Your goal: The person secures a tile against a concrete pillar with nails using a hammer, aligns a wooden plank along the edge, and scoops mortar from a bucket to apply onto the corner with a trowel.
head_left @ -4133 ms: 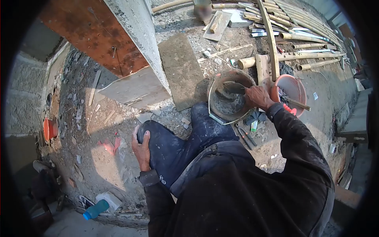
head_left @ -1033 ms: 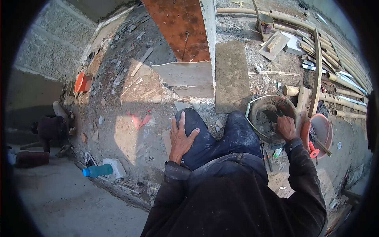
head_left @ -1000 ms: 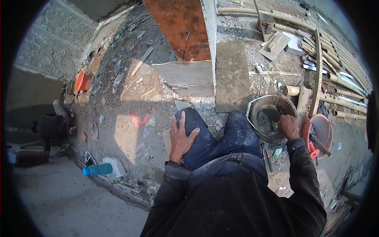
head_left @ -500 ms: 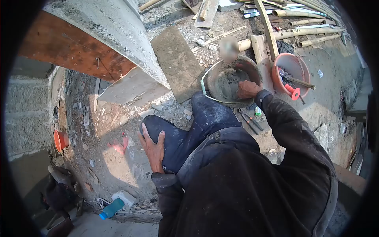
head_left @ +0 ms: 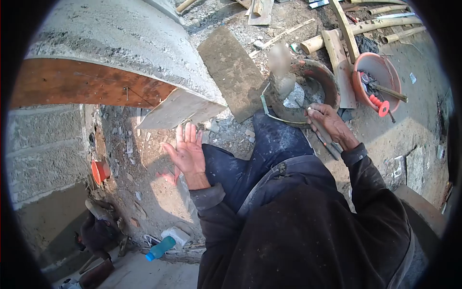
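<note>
My right hand is wrapped round the handle of a trowel. Its shiny blade is over the bucket of mortar, with a lump of grey mortar at its far side. Part of the bucket's inside is hidden behind these. My left hand is raised beside my left knee, palm up, its fingers spread and nothing in it. The grey concrete column with a board at its lower end is just beyond the left fingertips.
An orange bucket with tools and a red reel stands right of the mortar bucket. A flat board lies ahead, with bamboo poles at the back right. A blue bottle lies at lower left, near another person.
My right hand has come up out of the bucket and back towards me, bringing the trowel with mortar. My left hand has left my knee and turned palm up.
</note>
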`<state>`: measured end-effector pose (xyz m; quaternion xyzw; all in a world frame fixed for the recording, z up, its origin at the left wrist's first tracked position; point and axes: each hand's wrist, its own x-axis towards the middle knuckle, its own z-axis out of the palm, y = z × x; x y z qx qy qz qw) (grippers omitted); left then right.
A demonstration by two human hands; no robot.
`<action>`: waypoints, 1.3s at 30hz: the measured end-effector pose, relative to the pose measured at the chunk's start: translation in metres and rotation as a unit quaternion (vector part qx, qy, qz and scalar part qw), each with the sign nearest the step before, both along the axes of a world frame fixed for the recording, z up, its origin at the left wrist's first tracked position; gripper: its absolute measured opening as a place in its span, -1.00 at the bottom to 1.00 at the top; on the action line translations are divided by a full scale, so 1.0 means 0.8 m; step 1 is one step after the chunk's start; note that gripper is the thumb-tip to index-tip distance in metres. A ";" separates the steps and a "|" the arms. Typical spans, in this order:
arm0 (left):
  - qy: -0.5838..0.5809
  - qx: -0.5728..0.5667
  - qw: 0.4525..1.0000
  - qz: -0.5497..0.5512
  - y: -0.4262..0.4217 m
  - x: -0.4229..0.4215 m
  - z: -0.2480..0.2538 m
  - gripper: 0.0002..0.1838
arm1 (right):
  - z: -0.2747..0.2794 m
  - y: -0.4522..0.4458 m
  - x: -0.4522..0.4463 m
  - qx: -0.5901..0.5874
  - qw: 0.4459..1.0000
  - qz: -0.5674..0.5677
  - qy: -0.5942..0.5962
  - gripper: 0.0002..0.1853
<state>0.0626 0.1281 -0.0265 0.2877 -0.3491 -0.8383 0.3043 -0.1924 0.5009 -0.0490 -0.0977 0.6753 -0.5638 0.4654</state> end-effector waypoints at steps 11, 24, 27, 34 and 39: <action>-0.270 -0.256 0.924 0.092 0.032 0.075 0.001 -0.02 | -0.059 -0.199 0.074 0.053 0.838 -0.289 0.460 -0.66; -0.543 -0.356 0.760 -0.022 0.123 0.137 -0.014 -0.18 | -0.137 -0.334 -0.019 0.038 0.963 -0.053 0.261 -0.59; -0.532 -0.371 0.761 -0.020 0.126 0.139 -0.010 -0.17 | -0.106 -0.352 -0.030 0.075 0.984 0.063 0.147 -0.50; -0.533 -0.362 0.765 -0.009 0.115 0.134 -0.020 -0.18 | -0.002 -0.319 -0.030 -0.109 0.978 0.139 -0.112 -0.66; -0.426 -0.347 0.830 0.097 0.078 0.085 -0.004 -0.17 | 0.013 -0.249 -0.014 -0.259 0.931 0.056 -0.253 -0.71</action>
